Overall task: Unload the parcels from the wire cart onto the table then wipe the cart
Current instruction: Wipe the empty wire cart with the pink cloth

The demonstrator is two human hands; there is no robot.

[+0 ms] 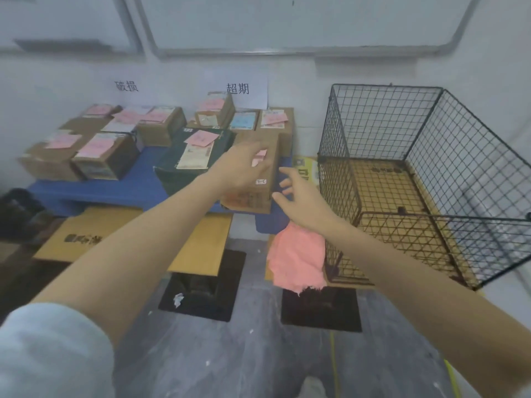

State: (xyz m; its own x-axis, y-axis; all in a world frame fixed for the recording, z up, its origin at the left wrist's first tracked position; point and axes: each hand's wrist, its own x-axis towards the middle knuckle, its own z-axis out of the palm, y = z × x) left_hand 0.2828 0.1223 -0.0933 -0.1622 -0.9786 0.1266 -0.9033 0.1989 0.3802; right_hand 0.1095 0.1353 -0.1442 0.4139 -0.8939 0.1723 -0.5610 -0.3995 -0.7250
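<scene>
A brown cardboard parcel [250,200] with a pink note stands at the front right corner of the low blue table [115,191]. My left hand [244,165] rests on its top, fingers relaxed. My right hand [298,197] hovers just off the parcel's right side with its fingers spread, holding nothing. The black wire cart [431,125] stands to the right of the table. It holds no parcels, only a cardboard sheet on its floor. A pink cloth [298,257] lies on the ground by the cart's front left corner, below my right wrist.
Several labelled parcels crowd the table, among them a dark green one [184,165] just left of my left hand. Flat cardboard sheets [86,234] lie on the ground before the table. Two dark square patches [201,286] mark the grey floor. A wall stands close behind.
</scene>
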